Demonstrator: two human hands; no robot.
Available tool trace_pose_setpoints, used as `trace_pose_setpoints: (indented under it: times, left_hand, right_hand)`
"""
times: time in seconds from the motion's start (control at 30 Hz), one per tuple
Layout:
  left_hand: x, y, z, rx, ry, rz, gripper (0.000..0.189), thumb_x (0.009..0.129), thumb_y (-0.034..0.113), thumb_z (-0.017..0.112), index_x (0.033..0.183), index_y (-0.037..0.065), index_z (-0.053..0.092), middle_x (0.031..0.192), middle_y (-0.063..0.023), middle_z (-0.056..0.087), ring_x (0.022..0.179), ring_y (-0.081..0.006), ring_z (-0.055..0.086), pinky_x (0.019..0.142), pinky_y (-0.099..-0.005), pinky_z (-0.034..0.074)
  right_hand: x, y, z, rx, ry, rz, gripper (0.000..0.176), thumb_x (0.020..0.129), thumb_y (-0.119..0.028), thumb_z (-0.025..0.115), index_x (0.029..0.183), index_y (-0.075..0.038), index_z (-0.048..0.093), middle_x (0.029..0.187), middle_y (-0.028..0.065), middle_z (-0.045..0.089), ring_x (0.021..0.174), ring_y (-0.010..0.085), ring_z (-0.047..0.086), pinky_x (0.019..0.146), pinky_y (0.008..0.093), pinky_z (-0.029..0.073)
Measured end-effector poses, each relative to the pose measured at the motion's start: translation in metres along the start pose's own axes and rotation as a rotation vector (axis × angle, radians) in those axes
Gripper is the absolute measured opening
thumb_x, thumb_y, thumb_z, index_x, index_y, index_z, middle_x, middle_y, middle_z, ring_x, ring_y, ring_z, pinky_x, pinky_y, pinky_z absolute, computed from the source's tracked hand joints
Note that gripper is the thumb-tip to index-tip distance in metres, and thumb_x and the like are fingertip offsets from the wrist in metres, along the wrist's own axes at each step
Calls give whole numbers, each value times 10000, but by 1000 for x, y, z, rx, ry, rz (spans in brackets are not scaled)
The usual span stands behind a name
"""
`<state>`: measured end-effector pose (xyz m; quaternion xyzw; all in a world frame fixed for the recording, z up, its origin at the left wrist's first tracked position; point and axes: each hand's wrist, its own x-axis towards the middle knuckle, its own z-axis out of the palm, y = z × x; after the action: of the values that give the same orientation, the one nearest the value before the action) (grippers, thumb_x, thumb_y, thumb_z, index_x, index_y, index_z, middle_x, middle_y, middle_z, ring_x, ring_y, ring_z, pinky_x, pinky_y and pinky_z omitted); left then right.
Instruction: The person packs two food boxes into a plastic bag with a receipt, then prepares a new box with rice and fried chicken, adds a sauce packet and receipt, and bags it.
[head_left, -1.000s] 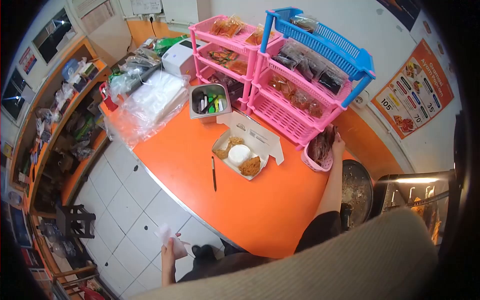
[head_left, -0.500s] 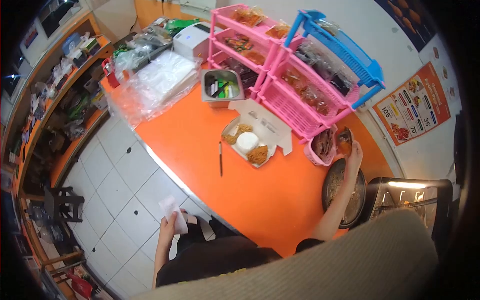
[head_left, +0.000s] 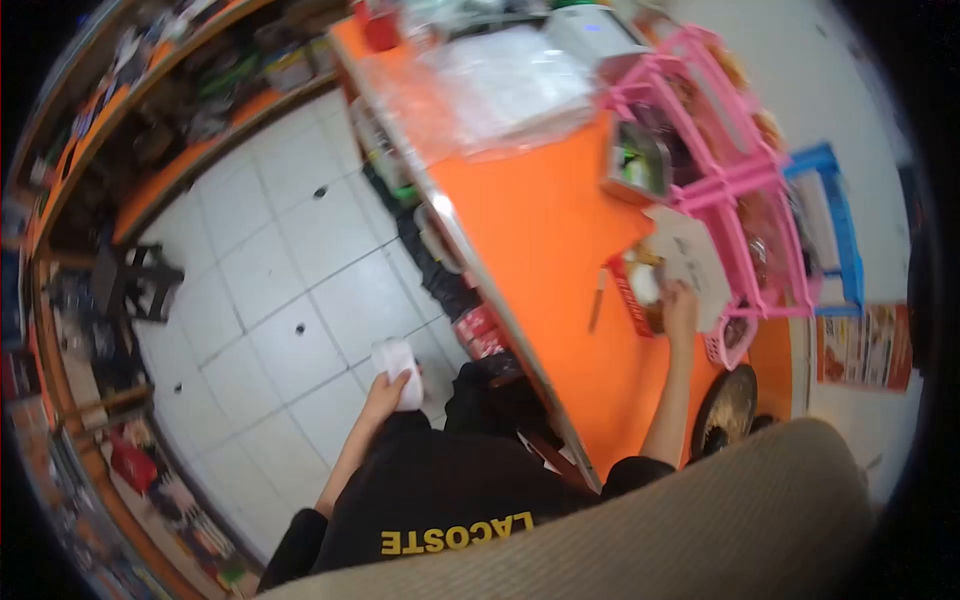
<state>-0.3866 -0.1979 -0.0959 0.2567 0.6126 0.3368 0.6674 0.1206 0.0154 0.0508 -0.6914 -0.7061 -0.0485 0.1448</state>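
My left hand (head_left: 388, 393) grips a white slip of paper (head_left: 398, 372) low over the tiled floor, at the left of my body. My right hand (head_left: 680, 306) is over the open food box (head_left: 698, 262), its fingers bent in and partly smeared by motion; what they hold, if anything, is too small to name. White rice (head_left: 643, 283) shows in the box, with fried food (head_left: 648, 256) behind it. A pen (head_left: 597, 300) lies on the orange table (head_left: 525, 215) at the box's left.
Pink racks (head_left: 718, 185) and a blue rack (head_left: 835, 225) stand behind the box. A metal container (head_left: 637, 165), plastic bags (head_left: 515, 85) and a white machine (head_left: 597, 38) are farther back. A round dark pan (head_left: 727, 408) sits right of my right arm. A stool (head_left: 150, 283) stands on the floor.
The view has turned and shifted left. My right hand has moved from the packet beside the pink basket to the food box. My left hand still holds the paper.
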Motion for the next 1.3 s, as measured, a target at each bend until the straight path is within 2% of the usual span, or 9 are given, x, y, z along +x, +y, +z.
trace_pose_setpoints:
  times: [0.2,0.3,0.47,0.57,0.77,1.03,1.13,1.23,1.3]
  left_hand:
    - [30,-68,-38,417,20,-56,476,784,308,673,1142,15,559,1043,-203,637,988,-343,616,842,-401,486]
    - [38,-100,-35,467,34,-300,787,721,265,724,1320,7,284,1092,-299,570,1059,-438,540,906,-454,446]
    - [30,-124,-38,355,240,-209,1040,717,186,717,1421,80,-42,889,-353,599,833,-498,593,760,-529,488]
    - [25,-97,-59,286,367,-222,803,741,140,674,1393,119,207,898,-308,614,880,-474,590,781,-512,483]
    - [64,-100,-92,432,253,-170,90,790,83,560,865,50,597,899,-209,625,898,-401,587,788,-459,472]
    - [148,21,-124,312,286,-75,128,850,82,550,930,47,644,876,-152,651,855,-296,638,749,-360,489]
    - [160,26,-134,241,270,-19,133,867,82,541,932,50,652,889,-129,661,853,-269,642,748,-331,489]
    - [166,23,-162,175,262,83,137,871,89,543,934,46,656,900,-124,663,852,-266,642,755,-333,490]
    - [171,32,-192,158,251,28,149,882,105,534,936,38,656,896,-124,661,850,-269,643,734,-355,499]
  right_hand:
    - [-15,-240,-3,415,206,-97,202,865,-66,511,1042,17,562,1025,147,570,951,319,544,864,395,431]
    - [-56,-338,47,523,-258,-286,187,837,-41,537,1016,4,569,1008,152,564,992,295,533,881,367,420]
    - [-98,-412,136,828,-673,-193,284,831,-26,557,1115,-16,540,1131,176,491,1082,355,489,936,407,394]
    - [-66,-430,209,854,-529,-238,338,844,-37,549,1175,11,501,1174,203,474,1126,369,464,968,413,371]
    - [59,-473,314,763,-251,-258,383,882,-52,487,1245,55,434,1253,228,443,1178,379,439,1003,409,346]
    - [208,-541,402,709,-263,-133,383,878,-18,420,1252,65,436,1272,243,457,1159,389,466,997,392,373]
    - [268,-547,479,980,-485,195,394,867,1,421,1254,39,484,1292,246,477,1195,355,476,986,368,385]
    - [324,-533,539,947,-513,88,531,831,-59,540,1341,-8,406,1322,241,460,1236,338,451,1017,369,363]
    - [337,-537,530,382,-474,-167,796,744,-132,686,1423,-61,275,1331,247,450,1260,332,424,1043,376,334]
